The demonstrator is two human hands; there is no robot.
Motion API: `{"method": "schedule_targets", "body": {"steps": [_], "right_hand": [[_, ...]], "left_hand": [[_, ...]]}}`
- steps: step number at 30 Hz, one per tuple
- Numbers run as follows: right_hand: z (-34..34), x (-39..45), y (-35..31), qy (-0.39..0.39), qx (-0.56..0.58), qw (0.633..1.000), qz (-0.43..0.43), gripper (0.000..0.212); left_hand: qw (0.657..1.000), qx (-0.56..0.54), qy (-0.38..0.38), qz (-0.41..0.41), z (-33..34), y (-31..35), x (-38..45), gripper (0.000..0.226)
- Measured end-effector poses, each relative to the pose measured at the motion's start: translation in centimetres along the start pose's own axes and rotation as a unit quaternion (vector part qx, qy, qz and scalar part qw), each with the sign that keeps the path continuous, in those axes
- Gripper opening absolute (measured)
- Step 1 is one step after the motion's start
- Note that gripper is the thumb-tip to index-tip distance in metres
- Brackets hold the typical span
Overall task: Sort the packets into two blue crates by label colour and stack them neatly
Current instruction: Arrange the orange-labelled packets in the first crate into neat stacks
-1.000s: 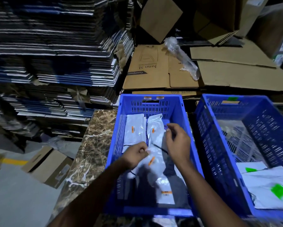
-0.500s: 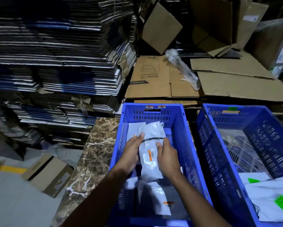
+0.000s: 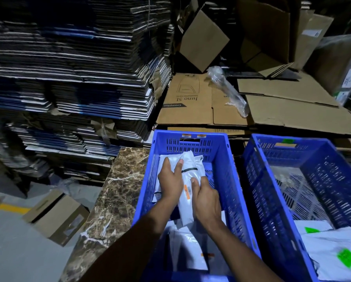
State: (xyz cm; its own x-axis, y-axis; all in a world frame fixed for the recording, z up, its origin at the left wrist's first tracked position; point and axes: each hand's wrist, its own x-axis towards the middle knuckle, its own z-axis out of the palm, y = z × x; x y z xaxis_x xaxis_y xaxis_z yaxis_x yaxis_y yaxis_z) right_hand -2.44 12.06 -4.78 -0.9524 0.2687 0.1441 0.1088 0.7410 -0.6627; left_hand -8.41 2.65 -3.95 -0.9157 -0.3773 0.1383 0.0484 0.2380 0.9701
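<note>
Two blue crates stand side by side on a marble top. The left crate (image 3: 225, 159) holds white packets with orange labels. Inside it, my left hand (image 3: 170, 180) and my right hand (image 3: 205, 198) hold one white orange-label packet (image 3: 189, 180) from both sides, over other packets at the crate's far end. More orange-label packets (image 3: 187, 249) lie at the near end. The right crate (image 3: 333, 176) holds white packets with green labels (image 3: 333, 251) at its near end.
The marble top (image 3: 117, 196) shows left of the crates. Tall stacks of flattened cartons (image 3: 72, 78) rise at the back left, brown cardboard sheets (image 3: 292, 110) behind the crates. A small cardboard box (image 3: 56, 216) sits on the grey floor at the lower left.
Both hands picked up an orange-label packet and carried it toward the far end of the left crate. It now sits lower, on the packets there.
</note>
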Motion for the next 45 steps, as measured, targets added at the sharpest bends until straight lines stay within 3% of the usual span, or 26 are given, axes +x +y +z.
{"method": "schedule_targets", "body": {"steps": [4, 9, 13, 15, 17, 20, 22, 27, 31, 34, 36, 40, 45], "right_hand": [[0.1, 0.4, 0.0, 0.017, 0.003, 1.0, -0.022, 0.042], [0.5, 0.9, 0.6, 0.033, -0.014, 0.998, -0.057, 0.037], [0.5, 1.6, 1.5, 0.036, -0.004, 0.998, -0.045, 0.036], [0.5, 2.1, 1.9, 0.069, 0.031, 0.997, -0.004, 0.034], [0.3, 2.7, 2.4, 0.089, 0.068, 0.993, 0.044, 0.029], [0.5, 3.8, 3.3, 0.039, 0.124, 0.989, 0.067, 0.04], [1.1, 4.4, 4.2, -0.003, 0.115, 0.993, 0.037, 0.047], [3.1, 6.9, 5.5, -0.014, 0.048, 0.996, 0.067, 0.03], [5.0, 10.5, 6.2, -0.056, 0.01, 0.997, 0.051, 0.03], [6.5, 12.2, 7.2, -0.137, -0.162, 0.976, 0.051, 0.047], [7.6, 12.5, 7.9, -0.158, -0.201, 0.967, 0.01, 0.055], [9.8, 13.2, 9.2, -0.207, -0.258, 0.94, -0.085, 0.065], [11.8, 13.6, 9.7, -0.224, -0.264, 0.937, -0.042, 0.061]], "left_hand": [[0.999, 0.023, -0.015, -0.031, 0.4, 0.1, 0.4, 0.04], [0.999, 0.035, 0.0, 0.011, 0.8, 0.2, 0.4, 0.03], [0.999, -0.012, -0.035, -0.009, 1.2, 0.2, 1.3, 0.027], [0.995, -0.036, -0.088, -0.042, 1.0, -0.2, 1.8, 0.036], [0.978, -0.048, -0.188, -0.082, 0.5, -1.2, 1.9, 0.066], [0.947, -0.051, -0.3, -0.107, -0.1, -3.3, 1.0, 0.088], [0.952, -0.032, -0.286, -0.107, 0.3, -4.6, 0.8, 0.084], [0.954, 0.059, -0.254, -0.146, 2.1, -6.0, 1.6, 0.084], [0.945, 0.206, -0.248, -0.053, 2.3, -8.0, 3.3, 0.073], [0.906, 0.352, -0.234, 0.029, 2.4, -9.6, 4.8, 0.063], [0.875, 0.422, -0.224, 0.075, 2.6, -10.9, 5.8, 0.061], [0.852, 0.455, -0.232, 0.111, 3.1, -13.2, 6.9, 0.057], [0.868, 0.401, -0.262, 0.135, 3.0, -17.8, 6.8, 0.053]]}}
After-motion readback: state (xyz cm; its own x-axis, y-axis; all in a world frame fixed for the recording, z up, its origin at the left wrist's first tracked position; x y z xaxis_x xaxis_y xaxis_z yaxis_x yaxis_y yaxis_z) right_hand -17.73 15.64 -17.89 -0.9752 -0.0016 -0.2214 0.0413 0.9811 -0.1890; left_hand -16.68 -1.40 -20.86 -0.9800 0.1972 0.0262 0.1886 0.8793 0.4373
